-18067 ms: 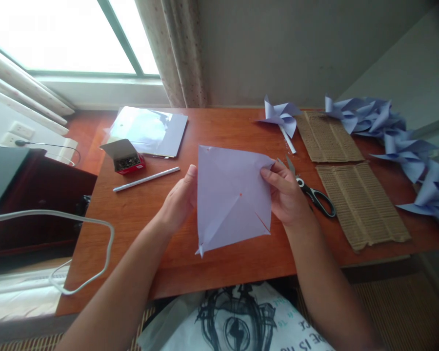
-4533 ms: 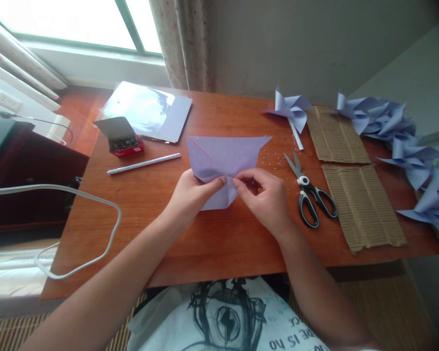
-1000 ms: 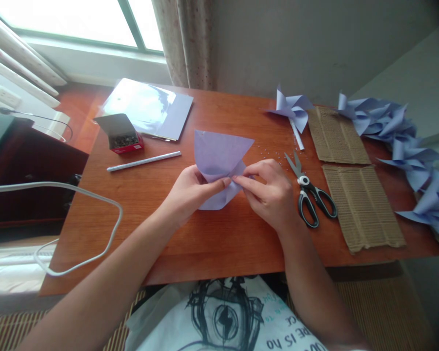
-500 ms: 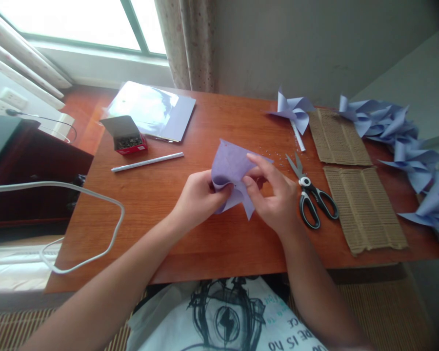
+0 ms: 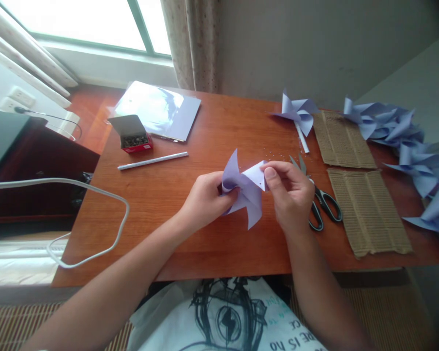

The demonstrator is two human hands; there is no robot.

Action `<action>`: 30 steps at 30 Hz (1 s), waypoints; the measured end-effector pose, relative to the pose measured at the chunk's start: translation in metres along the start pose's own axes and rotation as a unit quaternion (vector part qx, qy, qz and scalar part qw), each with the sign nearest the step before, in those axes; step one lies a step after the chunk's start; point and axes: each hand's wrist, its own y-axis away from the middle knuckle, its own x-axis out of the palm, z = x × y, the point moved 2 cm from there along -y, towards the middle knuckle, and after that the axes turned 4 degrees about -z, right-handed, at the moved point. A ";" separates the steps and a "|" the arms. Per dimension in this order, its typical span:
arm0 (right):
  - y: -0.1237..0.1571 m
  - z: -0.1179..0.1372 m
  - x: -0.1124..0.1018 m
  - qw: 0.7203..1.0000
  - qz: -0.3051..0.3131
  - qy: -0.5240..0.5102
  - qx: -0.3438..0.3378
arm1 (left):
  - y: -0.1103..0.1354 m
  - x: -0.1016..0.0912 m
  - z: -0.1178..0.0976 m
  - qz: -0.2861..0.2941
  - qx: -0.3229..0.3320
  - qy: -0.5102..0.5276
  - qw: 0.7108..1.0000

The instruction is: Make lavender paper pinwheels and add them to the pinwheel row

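Over the middle of the table I hold a purple paper pinwheel [image 5: 249, 197] with curled blades. My left hand [image 5: 210, 197] is closed on its left side, the thumb pressed near the centre over the folded-in paper. With thumb and fingertips my right hand [image 5: 290, 192] pinches the tip of the right-hand blade, where a small dark hole shows. The pinwheel's underside and some left fingers are hidden. Just behind my right hand lie open scissors [image 5: 325, 202] with black and white handles, partly covered by that hand.
At the left are a red box of small metal pieces [image 5: 137, 141], a white paper stick [image 5: 152, 161] and a plastic-covered paper pack [image 5: 161, 112]. A finished pinwheel on a stick [image 5: 298, 111], cardboard pieces [image 5: 369, 212] and several pinwheels [image 5: 388, 122] lie right. A white cable [image 5: 126, 214] loops over the left edge.
My right hand has moved slightly right, drawing one blade tip out from the pinwheel's centre. That blade now points right, toward the scissors. My left hand keeps its hold.
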 end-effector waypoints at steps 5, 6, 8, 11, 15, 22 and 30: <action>0.000 0.000 0.002 0.999 0.046 0.012 0.004 | -0.003 -0.002 0.003 -0.031 -0.054 0.079 0.995; 0.000 0.000 0.002 0.998 0.056 0.020 0.004 | -0.003 -0.001 0.003 -0.035 -0.068 0.101 0.992; 0.001 0.000 0.003 0.997 0.073 0.037 0.006 | -0.004 -0.001 0.002 -0.045 -0.094 0.145 0.984; 0.001 -0.001 0.004 0.994 0.087 0.062 0.005 | -0.004 -0.001 -0.001 -0.059 -0.117 0.188 0.973; 0.001 -0.001 0.006 0.994 0.088 0.068 0.011 | -0.004 -0.001 -0.003 -0.070 -0.125 0.201 0.969; -0.001 0.001 0.008 0.993 0.091 0.080 0.004 | -0.004 0.000 -0.002 -0.057 -0.125 0.217 0.966; -0.001 0.004 0.008 0.989 0.096 0.106 -0.029 | -0.005 0.000 -0.002 -0.048 -0.121 0.211 0.969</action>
